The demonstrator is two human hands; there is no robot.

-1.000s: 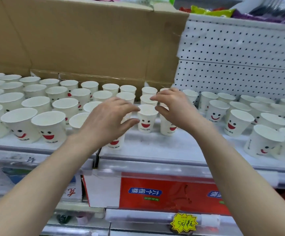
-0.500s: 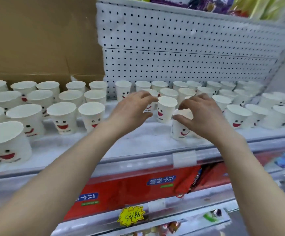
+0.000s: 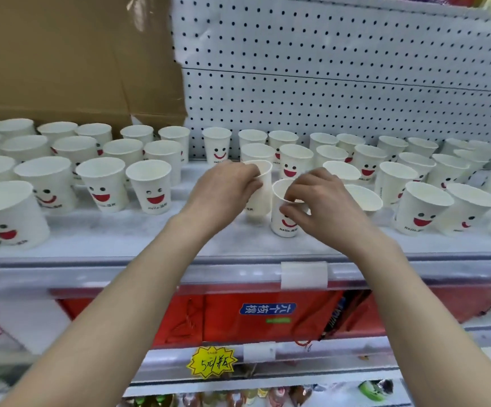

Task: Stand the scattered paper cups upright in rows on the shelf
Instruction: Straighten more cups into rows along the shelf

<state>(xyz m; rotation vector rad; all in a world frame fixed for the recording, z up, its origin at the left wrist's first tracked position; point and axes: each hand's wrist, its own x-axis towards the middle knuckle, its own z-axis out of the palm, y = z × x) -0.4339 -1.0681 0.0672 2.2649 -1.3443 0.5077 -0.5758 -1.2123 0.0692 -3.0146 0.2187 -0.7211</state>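
Observation:
Many white paper cups with red smiley faces stand upright on the white shelf (image 3: pixel 126 230). At the middle, my left hand (image 3: pixel 223 192) grips a cup (image 3: pixel 261 189) whose plain side faces me. Right beside it, my right hand (image 3: pixel 323 204) pinches the rim of a smiley cup (image 3: pixel 283 221) standing near the shelf's front. The two cups almost touch. Rows of cups (image 3: pixel 103 183) fill the left side; a looser group (image 3: pixel 420 207) fills the right, some leaning.
A brown cardboard sheet (image 3: pixel 71 54) leans against the back at left, white pegboard (image 3: pixel 341 69) at right. The shelf's front rail carries a blank label holder (image 3: pixel 303 274). Below are red packages (image 3: pixel 267 315) and a yellow price tag (image 3: pixel 212 362).
The view has shifted right along the shelf. Both hands have closed on two neighbouring cups at the centre; before, they hovered over cups with fingers looser.

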